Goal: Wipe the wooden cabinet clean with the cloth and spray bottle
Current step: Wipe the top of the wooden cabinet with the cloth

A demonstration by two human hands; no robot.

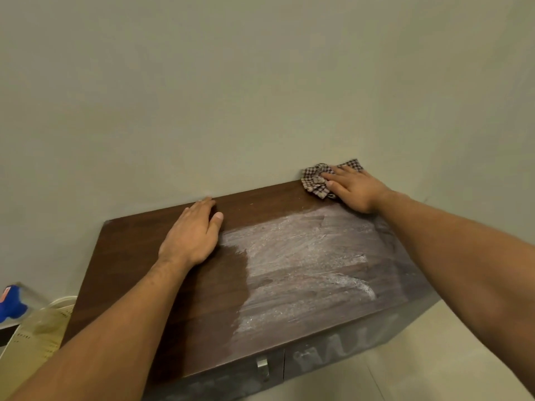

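Observation:
The dark wooden cabinet [139, 273] stands against the wall. A white dusty film covers the right half of its top, while the left half is dark and bare. My right hand [354, 188] presses a checked brown-and-white cloth [317, 180] flat on the far right corner, fingers spread over it. My left hand [192, 234] lies flat on the top near the back edge, holding nothing. At the far left edge I see a blue spray head [10, 303], partly cut off.
The plain wall [260, 82] rises right behind the cabinet. A pale perforated object [34, 337] stands on the floor to the left. The cabinet front has a metal handle [263, 367] and white smears. Light floor tiles [451, 363] lie to the right.

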